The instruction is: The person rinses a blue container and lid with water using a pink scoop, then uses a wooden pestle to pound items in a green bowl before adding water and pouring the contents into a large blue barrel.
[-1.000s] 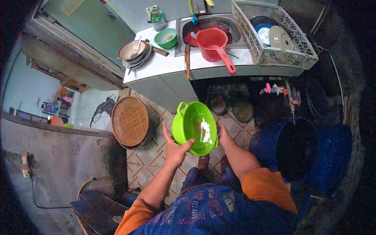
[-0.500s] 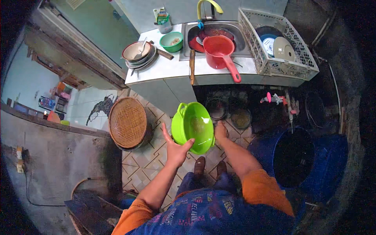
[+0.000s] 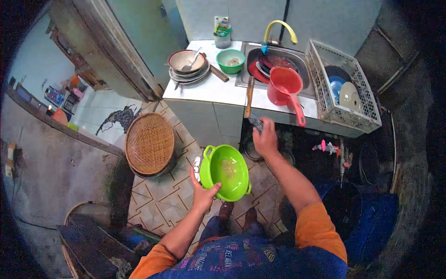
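Observation:
My left hand [image 3: 204,193] grips the near-left side of a lime-green plastic basin [image 3: 211,179], its thumb over the rim. The two-handled basin is tilted toward me, with a little pale residue at its bottom. My right hand [image 3: 265,137] is raised just below the counter edge, closed on a crumpled grey-and-black piece that looks like a scrubbing pad [image 3: 255,122]. Right above that pad, a wooden handle [image 3: 250,95] sticks out over the counter edge. A red long-handled dipper [image 3: 281,96] stands by the front of the sink.
Stacked dirty plates and a bowl [image 3: 186,62] and a green bowl [image 3: 231,70] are on the counter [image 3: 209,97]. Dishes fill part of a white crate [image 3: 332,104] right of the metal sink [image 3: 241,79]. A woven tray [image 3: 149,144] stands low left, a blue barrel [image 3: 371,204] low right.
My right hand has left the basin's right side and risen toward the counter, the dark pad now showing in it. My left hand keeps the basin, lower in view; the whole view has shifted.

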Demonstrator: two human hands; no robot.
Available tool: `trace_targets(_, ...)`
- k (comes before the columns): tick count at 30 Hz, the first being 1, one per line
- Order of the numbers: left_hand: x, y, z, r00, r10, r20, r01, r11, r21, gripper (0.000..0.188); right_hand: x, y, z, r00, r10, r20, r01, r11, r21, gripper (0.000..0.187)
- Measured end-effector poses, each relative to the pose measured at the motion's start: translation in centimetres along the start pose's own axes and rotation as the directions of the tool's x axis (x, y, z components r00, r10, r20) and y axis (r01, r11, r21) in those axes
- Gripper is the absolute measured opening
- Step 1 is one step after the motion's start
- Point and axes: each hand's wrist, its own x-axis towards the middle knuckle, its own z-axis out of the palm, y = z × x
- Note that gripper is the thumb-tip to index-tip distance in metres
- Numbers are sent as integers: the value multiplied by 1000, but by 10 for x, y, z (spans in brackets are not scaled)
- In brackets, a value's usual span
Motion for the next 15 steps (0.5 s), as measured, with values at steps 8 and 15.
trace_targets(8, -4, -1, -32, 995, -103, 1, 103, 993, -64, 114, 109, -12, 85, 944, -254, 212, 329, 786, -524, 58)
trace_targets(15, -10, 36, -33, 999, -45, 9, 43, 989, 140, 116, -3, -52, 34, 992, 121, -16, -114, 964, 241, 23)
